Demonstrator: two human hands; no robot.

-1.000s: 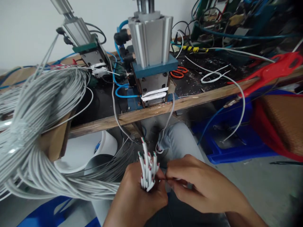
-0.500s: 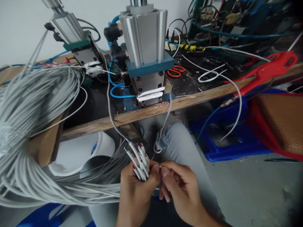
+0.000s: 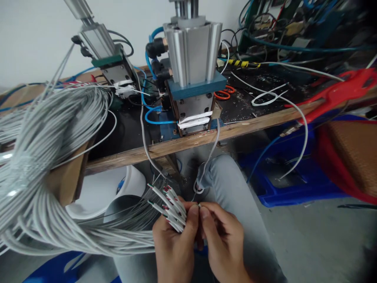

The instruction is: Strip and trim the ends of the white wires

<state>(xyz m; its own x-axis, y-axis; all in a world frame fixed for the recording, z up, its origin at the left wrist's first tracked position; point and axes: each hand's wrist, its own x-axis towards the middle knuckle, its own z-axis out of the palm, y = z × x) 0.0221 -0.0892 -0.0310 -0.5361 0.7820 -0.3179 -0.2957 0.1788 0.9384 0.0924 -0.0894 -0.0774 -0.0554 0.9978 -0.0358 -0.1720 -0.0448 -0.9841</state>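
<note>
My left hand (image 3: 176, 243) is closed round a bundle of white cable ends (image 3: 172, 208) with red and green wire tips, which fan out up and to the left. Beside it, my right hand (image 3: 225, 239) is pinched, its thumb and forefinger meeting those of my left hand at one small pale cable tip (image 3: 199, 205). The fingers hide most of that tip. A thick coil of grey cable (image 3: 118, 239) runs from the left into my left hand, across my lap.
A pneumatic press (image 3: 193, 59) stands at the wooden bench edge (image 3: 123, 156), a second press (image 3: 100, 43) behind left. Orange-handled scissors (image 3: 225, 92), a red air gun (image 3: 338, 92), a white bucket (image 3: 132, 181) and a blue stool (image 3: 265, 196) surround my knees.
The bench and presses have shifted a little right in view. The cable ends in my left hand are tilted further left, and my right hand's fingers have drawn closer together.
</note>
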